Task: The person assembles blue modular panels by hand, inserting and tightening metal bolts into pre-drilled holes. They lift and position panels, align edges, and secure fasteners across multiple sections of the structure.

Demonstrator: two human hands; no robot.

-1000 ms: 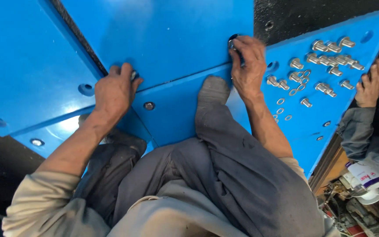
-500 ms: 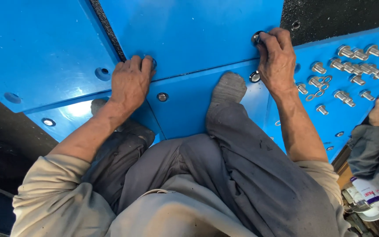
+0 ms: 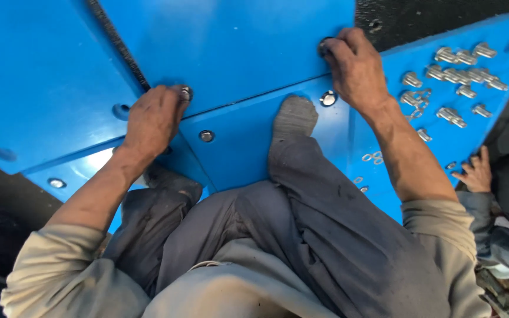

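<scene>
Head view: left hand (image 3: 154, 118) pinches a steel bolt (image 3: 185, 92), right hand (image 3: 354, 68) curls its grip around another bolt (image 3: 325, 46) on the blue panel (image 3: 237, 41).

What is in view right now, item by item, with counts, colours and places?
blue painted metal panels: several overlapping, blue, filling the upper frame
silver bolt heads set in the panels: at least four, silver, along the panel edges
loose silver bolts: more than ten, silver, piled on the right panel
small silver washers: a few, silver, below the bolt pile
another person's hand: one, at the right panel edge
grey socked foot: one, grey, planted on the centre panel
left hand: one, fingers on a bolt at a panel edge
right hand: one, fingers on a bolt at the upper panel's edge
</scene>
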